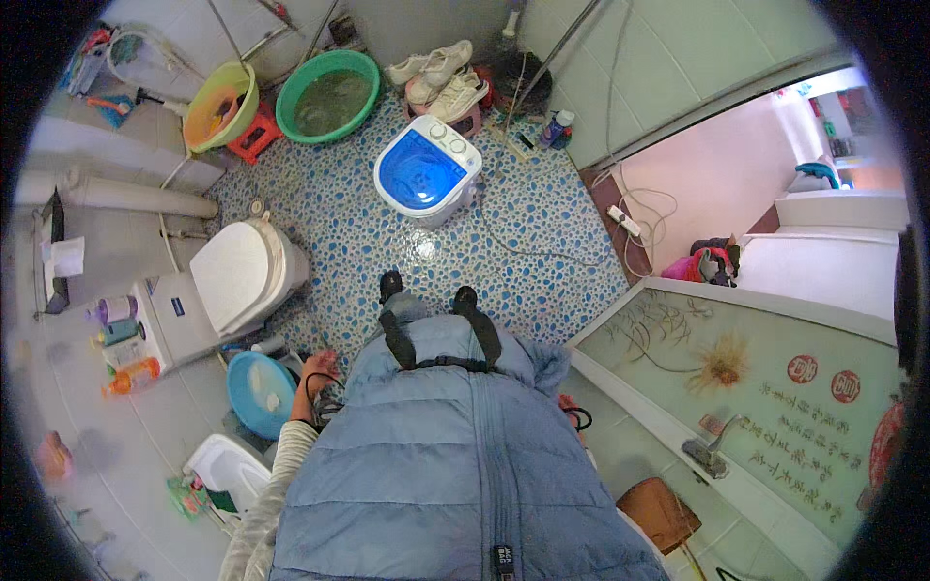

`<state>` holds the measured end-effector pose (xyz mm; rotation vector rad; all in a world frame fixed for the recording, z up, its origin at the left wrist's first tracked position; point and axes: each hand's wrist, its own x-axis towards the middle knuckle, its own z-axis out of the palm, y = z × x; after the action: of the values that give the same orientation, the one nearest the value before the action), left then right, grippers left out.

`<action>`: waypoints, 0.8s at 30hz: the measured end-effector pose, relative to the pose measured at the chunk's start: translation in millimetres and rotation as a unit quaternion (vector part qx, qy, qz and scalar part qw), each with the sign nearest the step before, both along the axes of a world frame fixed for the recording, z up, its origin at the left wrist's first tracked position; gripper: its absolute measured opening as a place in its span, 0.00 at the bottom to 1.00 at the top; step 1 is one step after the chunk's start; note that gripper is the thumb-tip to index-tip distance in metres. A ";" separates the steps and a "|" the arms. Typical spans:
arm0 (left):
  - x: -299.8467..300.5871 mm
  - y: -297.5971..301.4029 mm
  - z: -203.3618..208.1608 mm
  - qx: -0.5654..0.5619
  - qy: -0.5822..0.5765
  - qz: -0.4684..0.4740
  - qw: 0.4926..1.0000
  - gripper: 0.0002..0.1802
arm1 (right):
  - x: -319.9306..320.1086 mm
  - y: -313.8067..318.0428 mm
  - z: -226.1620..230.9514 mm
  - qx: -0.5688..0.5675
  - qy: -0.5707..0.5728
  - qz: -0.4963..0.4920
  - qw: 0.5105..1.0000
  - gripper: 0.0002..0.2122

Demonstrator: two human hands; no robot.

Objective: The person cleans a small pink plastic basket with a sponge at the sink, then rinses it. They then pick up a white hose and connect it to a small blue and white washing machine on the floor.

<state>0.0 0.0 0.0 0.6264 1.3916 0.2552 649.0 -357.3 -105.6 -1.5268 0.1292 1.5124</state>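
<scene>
My left hand [322,370] hangs beside my blue padded coat [417,436]. Its fingers look loosely apart with nothing visible in them, and a black loop circles the wrist. On the other side, my right hand [570,403] is mostly covered by the coat, so its fingers are hidden; a black loop shows there too. Ahead of my feet, a small white washing machine [448,205] with a translucent blue lid [418,170] stands on the patterned floor. Two knobs are on its top panel. Neither hand touches it.
A white toilet [237,276] stands left, near a blue basin [260,392]. Green [363,63] and yellow [237,82] basins, plus white shoes [455,92], line the far wall. A power strip [625,221] with loose cable lies by the doorway; a glass door [746,387] is at right.
</scene>
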 end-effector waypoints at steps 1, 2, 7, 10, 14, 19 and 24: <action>-1.7 -6.3 11.2 -0.011 -0.012 0.025 1.000 0.09 | -3.4 21.4 20.9 -0.001 0.026 -0.020 0.999 0.13; -3.3 -10.7 22.6 -0.014 -0.020 0.039 0.999 0.06 | -7.0 43.4 42.7 -0.003 0.052 -0.040 0.998 0.11; 34.2 -48.8 19.4 -0.044 0.034 0.067 0.996 0.09 | 27.5 109.4 125.3 -0.130 -0.148 0.045 0.979 0.08; 33.6 -64.1 28.7 0.014 -0.002 0.091 0.996 0.12 | 33.7 114.9 126.9 -0.076 -0.171 0.106 0.977 0.09; 37.5 -83.6 21.6 0.062 0.065 0.032 0.995 0.14 | 50.7 112.9 96.3 -0.016 -0.112 0.116 0.987 0.10; 32.2 -94.9 20.1 -0.031 -0.012 0.141 0.990 0.09 | 53.2 125.1 96.9 -0.049 -0.204 0.173 0.962 0.10; 48.8 -105.2 39.3 0.060 0.066 0.076 0.993 0.08 | 53.0 130.5 104.6 -0.036 -0.212 0.186 0.959 0.11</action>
<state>48.8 -105.2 39.3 0.6456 1.5622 0.4290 702.0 -226.8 -1.0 -1.9799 -0.3752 1.4316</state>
